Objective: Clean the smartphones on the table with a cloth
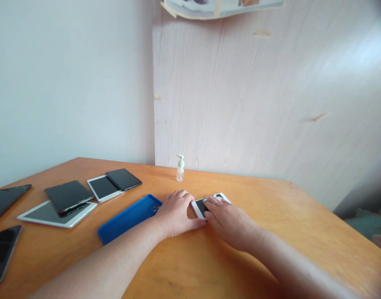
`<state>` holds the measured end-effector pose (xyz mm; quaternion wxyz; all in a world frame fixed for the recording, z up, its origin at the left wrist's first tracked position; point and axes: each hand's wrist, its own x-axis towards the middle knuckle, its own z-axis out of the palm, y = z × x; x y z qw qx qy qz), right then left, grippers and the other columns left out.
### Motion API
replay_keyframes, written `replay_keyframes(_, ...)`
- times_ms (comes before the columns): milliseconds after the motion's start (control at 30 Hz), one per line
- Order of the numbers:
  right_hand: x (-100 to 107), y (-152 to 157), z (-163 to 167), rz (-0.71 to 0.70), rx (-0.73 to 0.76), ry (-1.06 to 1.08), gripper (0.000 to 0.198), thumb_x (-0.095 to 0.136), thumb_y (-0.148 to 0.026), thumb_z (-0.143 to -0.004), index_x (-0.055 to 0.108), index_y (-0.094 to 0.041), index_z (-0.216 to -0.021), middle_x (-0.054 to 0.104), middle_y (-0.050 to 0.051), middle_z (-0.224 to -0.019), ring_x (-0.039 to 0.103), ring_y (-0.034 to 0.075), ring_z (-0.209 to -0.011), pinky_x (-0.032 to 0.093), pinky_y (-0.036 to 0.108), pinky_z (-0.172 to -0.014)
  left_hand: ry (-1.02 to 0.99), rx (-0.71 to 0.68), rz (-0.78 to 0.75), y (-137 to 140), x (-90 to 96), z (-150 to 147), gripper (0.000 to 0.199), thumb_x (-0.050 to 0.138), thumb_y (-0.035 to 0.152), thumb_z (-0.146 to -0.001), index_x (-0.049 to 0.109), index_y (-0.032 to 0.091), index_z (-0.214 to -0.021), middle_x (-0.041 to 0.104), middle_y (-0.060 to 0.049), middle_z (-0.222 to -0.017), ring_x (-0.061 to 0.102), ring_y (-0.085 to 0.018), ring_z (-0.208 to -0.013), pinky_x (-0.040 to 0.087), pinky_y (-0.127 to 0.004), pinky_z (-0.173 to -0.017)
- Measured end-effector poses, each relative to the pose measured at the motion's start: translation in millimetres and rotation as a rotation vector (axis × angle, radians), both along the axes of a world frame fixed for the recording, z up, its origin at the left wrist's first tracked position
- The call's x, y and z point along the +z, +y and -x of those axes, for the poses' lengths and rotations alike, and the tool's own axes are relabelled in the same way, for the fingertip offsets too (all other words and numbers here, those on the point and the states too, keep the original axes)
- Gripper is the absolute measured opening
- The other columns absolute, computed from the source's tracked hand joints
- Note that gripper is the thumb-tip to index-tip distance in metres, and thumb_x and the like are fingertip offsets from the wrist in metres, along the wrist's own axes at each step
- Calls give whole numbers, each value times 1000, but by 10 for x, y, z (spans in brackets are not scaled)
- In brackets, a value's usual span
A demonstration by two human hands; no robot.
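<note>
A white-framed phone (199, 207) with a dark screen lies flat on the table in front of me. My left hand (178, 214) steadies its left end, with the thumb at the near corner and the fingers at the far side. Across the screen lies my right hand (228, 220), fingers together and pressed down. White bits of what looks like a wipe (219, 199) show by its fingertips; most of it is hidden beneath them. Left of my left hand, partly behind the forearm, is an open blue phone case (128, 218).
A small clear pump bottle (180, 172) stands near the table's back edge. On the left, a black tablet (69, 195) rests on a white tablet (37, 215), and a black device (124, 178) overlaps a white one (101, 187). More dark devices lie at far left. Walls rise behind the wooden table (271, 207).
</note>
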<state>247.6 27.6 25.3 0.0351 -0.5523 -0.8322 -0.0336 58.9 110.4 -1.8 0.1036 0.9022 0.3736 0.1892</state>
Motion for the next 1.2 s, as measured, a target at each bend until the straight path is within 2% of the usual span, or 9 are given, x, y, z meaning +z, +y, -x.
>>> replay_keyframes(167, 1, -55, 176, 4, 142, 171, 41, 28, -28, -103, 59, -18, -127, 60, 11, -134, 52, 22, -127, 33, 39, -112, -2, 15, -8, 12, -31, -4, 35, 71, 49, -73, 61, 26, -97, 60, -5, -102, 57, -28, -101, 44, -38, -86)
replay_keyframes(400, -144, 230, -295, -6, -206, 22, 45, 27, -23, -102, 56, -13, -134, 51, 18, -144, 41, 29, -138, 26, 54, -112, 11, -5, -8, 2, 4, 10, 52, 72, 66, -67, 61, 25, -98, 59, -5, -104, 56, -30, -104, 44, -40, -87)
replay_keyframes(500, -112, 146, -126, 7, -113, 117, 46, 25, -27, -103, 53, -15, -137, 52, 16, -144, 40, 27, -139, 25, 52, -114, 4, -3, -14, 9, -12, 8, 52, 71, 66, -68, 61, 25, -96, 59, -6, -104, 56, -29, -103, 44, -39, -87)
replay_keyframes(600, -62, 27, 110, 49, 37, 217, 47, 23, -33, -104, 49, -20, -141, 49, 12, -148, 34, 26, -143, 18, 56, -116, 5, 2, -26, 21, -35, 4, 40, 70, 55, -72, 60, 24, -96, 60, -5, -103, 57, -28, -101, 45, -38, -85)
replay_keyframes(667, -56, 11, 154, 70, 52, 220, 48, 23, -37, -104, 46, -23, -145, 45, 10, -151, 28, 27, -146, 12, 60, -116, 12, 7, -26, 25, -40, 3, 36, 70, 51, -73, 60, 25, -96, 60, -5, -103, 58, -27, -100, 45, -37, -85)
replay_keyframes(900, -186, 226, -189, 26, -321, 100, 49, 27, -35, -102, 43, -19, -146, 43, 12, -153, 30, 32, -144, 8, 69, -113, 10, 2, -2, -3, 6, 12, 53, 72, 66, -66, 60, 25, -98, 59, -5, -104, 56, -30, -104, 44, -40, -87)
replay_keyframes(967, -188, 190, -130, 24, -280, 112, 48, 28, -34, -102, 44, -19, -145, 43, 13, -152, 31, 30, -144, 12, 66, -114, 8, 4, 1, -1, 3, 10, 52, 71, 66, -67, 61, 25, -98, 59, -6, -105, 56, -30, -104, 44, -40, -88)
replay_keyframes(1100, -118, 19, 149, 22, -10, 158, 47, 26, -35, -104, 45, -20, -144, 46, 13, -150, 35, 27, -142, 14, 57, -117, 12, 12, -12, 22, -33, 5, 36, 71, 50, -73, 61, 25, -96, 60, -6, -105, 57, -28, -103, 45, -38, -87)
replay_keyframes(1200, -82, 0, 161, 9, 31, 113, 46, 25, -34, -104, 49, -21, -141, 49, 13, -148, 37, 26, -141, 14, 56, -117, 11, 9, -15, 29, -38, 7, 37, 72, 50, -72, 61, 25, -97, 60, -6, -105, 57, -28, -103, 45, -38, -87)
